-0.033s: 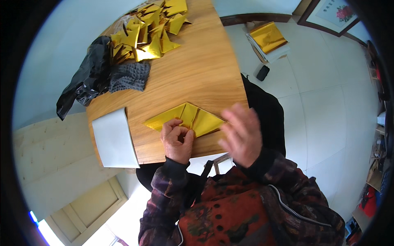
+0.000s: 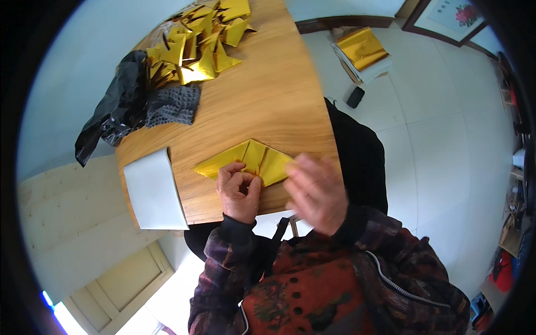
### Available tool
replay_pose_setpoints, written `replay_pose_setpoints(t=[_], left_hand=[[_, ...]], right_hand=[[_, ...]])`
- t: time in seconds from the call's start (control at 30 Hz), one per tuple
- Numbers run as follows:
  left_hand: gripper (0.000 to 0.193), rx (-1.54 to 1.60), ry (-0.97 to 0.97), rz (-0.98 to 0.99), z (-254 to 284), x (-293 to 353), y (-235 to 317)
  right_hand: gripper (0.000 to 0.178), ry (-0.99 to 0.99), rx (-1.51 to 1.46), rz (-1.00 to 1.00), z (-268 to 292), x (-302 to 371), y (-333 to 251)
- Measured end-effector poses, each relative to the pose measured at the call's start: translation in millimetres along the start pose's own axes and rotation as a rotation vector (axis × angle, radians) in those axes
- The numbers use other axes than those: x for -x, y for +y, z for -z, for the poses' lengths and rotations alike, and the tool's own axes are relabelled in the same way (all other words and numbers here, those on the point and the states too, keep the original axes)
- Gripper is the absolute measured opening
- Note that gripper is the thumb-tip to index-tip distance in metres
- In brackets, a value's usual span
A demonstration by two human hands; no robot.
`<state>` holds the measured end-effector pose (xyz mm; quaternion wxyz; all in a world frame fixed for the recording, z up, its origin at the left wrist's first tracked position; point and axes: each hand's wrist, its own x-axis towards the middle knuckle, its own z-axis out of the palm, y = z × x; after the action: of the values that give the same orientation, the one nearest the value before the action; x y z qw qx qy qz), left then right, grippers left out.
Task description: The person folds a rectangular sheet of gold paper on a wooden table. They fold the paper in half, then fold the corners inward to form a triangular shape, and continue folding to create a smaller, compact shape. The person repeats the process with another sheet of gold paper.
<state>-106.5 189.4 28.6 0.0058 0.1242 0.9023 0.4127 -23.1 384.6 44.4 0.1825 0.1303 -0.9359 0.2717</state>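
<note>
A folded sheet of gold foil paper (image 2: 269, 164) lies on the table near its front edge, shaped like a wide diamond with creases across its middle. My left hand (image 2: 239, 191) is closed at the front of the paper, thumb and fingers pinching its near edge. Over the paper's right end hovers my right hand (image 2: 317, 192), blurred by motion, its fingers stretched out and holding nothing I can see. Whether its fingertips touch the foil cannot be told.
A heap of folded gold foil pieces (image 2: 204, 42) covers the table's far left. Beside it lie a black plastic bag (image 2: 114, 106) and a dark grey cloth (image 2: 174, 104). A white sheet (image 2: 155, 190) sits at the left edge. On the floor rest a gold foil stack (image 2: 363, 49) and a small black object (image 2: 355, 97).
My right hand has shifted left, closer in over the right end of the gold foil paper. My left hand keeps its pinch. The whole view has moved slightly.
</note>
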Motion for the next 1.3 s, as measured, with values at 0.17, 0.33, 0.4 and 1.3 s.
replay_pose_setpoints(t=[0.17, 0.33, 0.4, 1.3], left_hand=[[0.009, -0.043, -0.044, -0.031, 3, -2, 1], [0.009, 0.015, -0.02, 0.006, 2, -2, 3], [0.009, 0.021, -0.022, 0.012, 2, -2, 3], [0.01, -0.064, 0.009, 0.001, -2, 0, 2]], right_hand=[[0.077, -0.236, -0.04, 0.02, -22, 4, -18], [0.083, -0.264, 0.005, 0.009, -26, 6, -14], [0.082, -0.272, 0.01, 0.011, -26, 6, -14], [0.083, -0.305, 0.019, -0.031, -29, 6, -14]])
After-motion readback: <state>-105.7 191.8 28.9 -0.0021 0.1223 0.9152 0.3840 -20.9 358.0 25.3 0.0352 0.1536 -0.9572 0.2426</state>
